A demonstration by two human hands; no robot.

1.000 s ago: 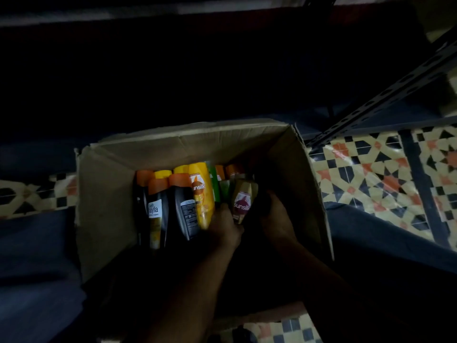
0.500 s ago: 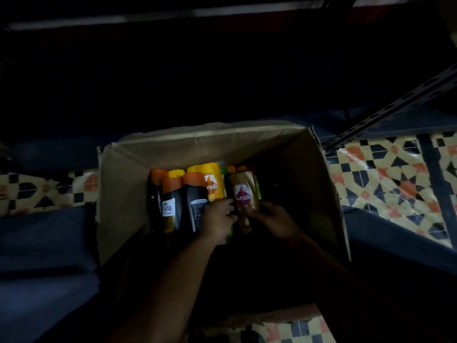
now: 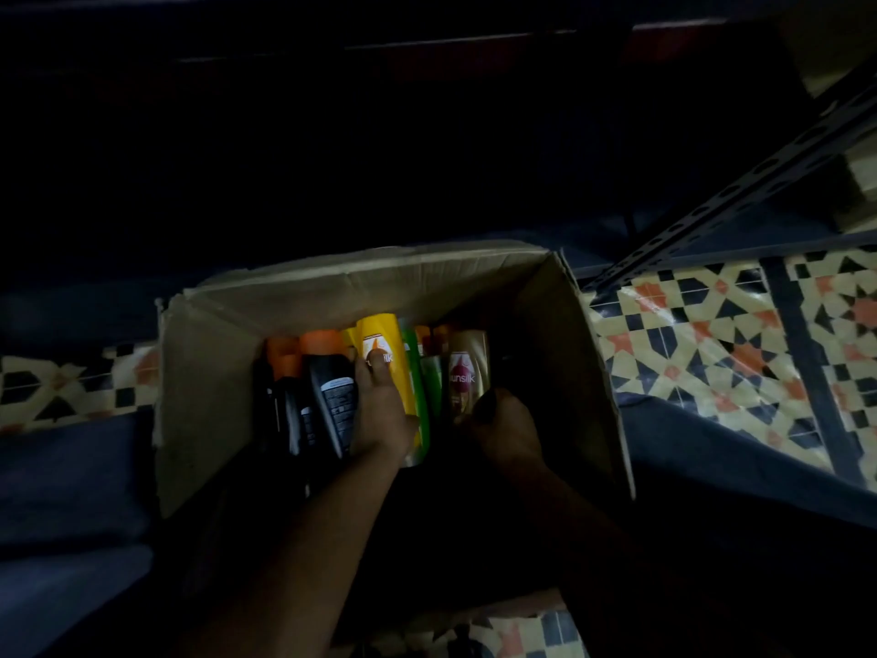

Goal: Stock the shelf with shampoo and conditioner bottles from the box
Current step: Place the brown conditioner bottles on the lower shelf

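An open cardboard box (image 3: 213,372) sits on the floor in dim light. Inside lie several bottles: black ones with orange caps (image 3: 327,372), a yellow Sunsilk bottle (image 3: 387,334), a green bottle (image 3: 429,372) and a gold Sunsilk bottle (image 3: 467,368). My left hand (image 3: 379,410) reaches into the box and grips the yellow bottle, thumb across its label. My right hand (image 3: 503,425) holds the lower end of the gold bottle, fingers curled round it. The box's right part is dark.
A perforated metal shelf upright (image 3: 740,192) slants across the upper right. Dark shelf boards (image 3: 712,434) lie to the right and behind the box. Patterned floor tiles (image 3: 688,344) show on both sides.
My left hand has shifted from the gold bottle to the yellow bottle and closed on it. My right hand has kept the gold bottle and raised it. The view has moved closer.
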